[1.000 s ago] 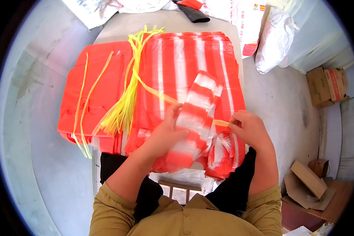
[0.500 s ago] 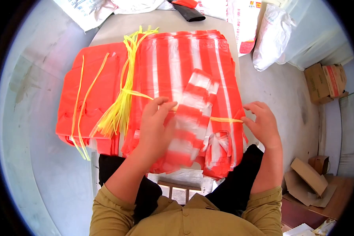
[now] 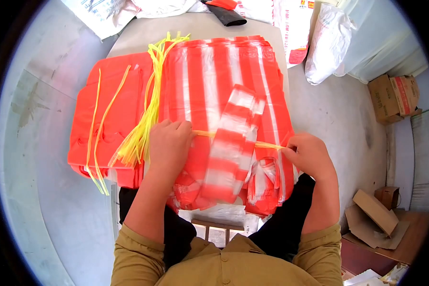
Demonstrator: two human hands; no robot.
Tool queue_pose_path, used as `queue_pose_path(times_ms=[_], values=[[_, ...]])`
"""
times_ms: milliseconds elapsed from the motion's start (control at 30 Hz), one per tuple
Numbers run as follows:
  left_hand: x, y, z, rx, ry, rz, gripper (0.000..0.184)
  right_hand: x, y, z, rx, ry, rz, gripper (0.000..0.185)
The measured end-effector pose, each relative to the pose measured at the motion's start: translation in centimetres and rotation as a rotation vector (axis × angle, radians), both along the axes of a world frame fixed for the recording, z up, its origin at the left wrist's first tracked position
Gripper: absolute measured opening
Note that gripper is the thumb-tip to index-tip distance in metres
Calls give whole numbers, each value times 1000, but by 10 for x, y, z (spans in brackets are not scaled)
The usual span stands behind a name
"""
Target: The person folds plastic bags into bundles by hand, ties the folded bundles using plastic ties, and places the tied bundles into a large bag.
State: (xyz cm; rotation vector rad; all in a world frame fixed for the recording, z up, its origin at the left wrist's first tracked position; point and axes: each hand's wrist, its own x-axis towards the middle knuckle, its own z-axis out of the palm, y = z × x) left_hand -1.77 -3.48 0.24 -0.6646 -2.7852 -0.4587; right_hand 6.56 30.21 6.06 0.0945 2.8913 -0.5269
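Note:
A folded red-and-white striped bag bundle (image 3: 229, 148) lies aslant on a wide stack of striped plastic bags (image 3: 209, 76). A yellow strip (image 3: 268, 145) passes beneath the bundle and shows on both sides of it. My right hand (image 3: 310, 153) pinches the strip's right end. My left hand (image 3: 170, 145) is closed around its left end, over the stack's left part. Just left of that hand lies a bunch of yellow strips (image 3: 150, 112). Two loose yellow strips (image 3: 110, 106) rest on a pile of plain red bags (image 3: 93, 138).
White printed sacks (image 3: 298, 28) and a black-and-red item (image 3: 229, 15) are at the table's far side. A stuffed white sack (image 3: 330, 45) leans at the right. Cardboard boxes (image 3: 391, 99) stand on the right, with an opened carton (image 3: 374, 219) lower down.
My left hand has closed on the strip's left end and moved slightly left, away from the bundle. My right hand has gone from spread fingers to a pinch on the right end.

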Motion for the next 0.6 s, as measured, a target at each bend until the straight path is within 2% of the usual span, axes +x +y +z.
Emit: queue_pose_path(times_ms=[67,267,367,467,567,600], values=[[5,2,8,32,-71,4,13,-2,5,6,-98,-116,-81,19],[16,6,22,645,-678,-42,18,-7,27,-17,-930,-68,-145,21],[13,4,2,801,-656,-175,13,-10,-5,-12,-1168,-11,-130,24],[8,4,-4,667,-526,-284,12,-13,-21,-18,-1354,-123,-109,26],[10,9,6,548,-454,-263,11,-20,-22,-36,-1352,-73,-32,27],[10,9,6,543,-451,-260,12,-20,-21,-38,-1426,-76,-86,26]])
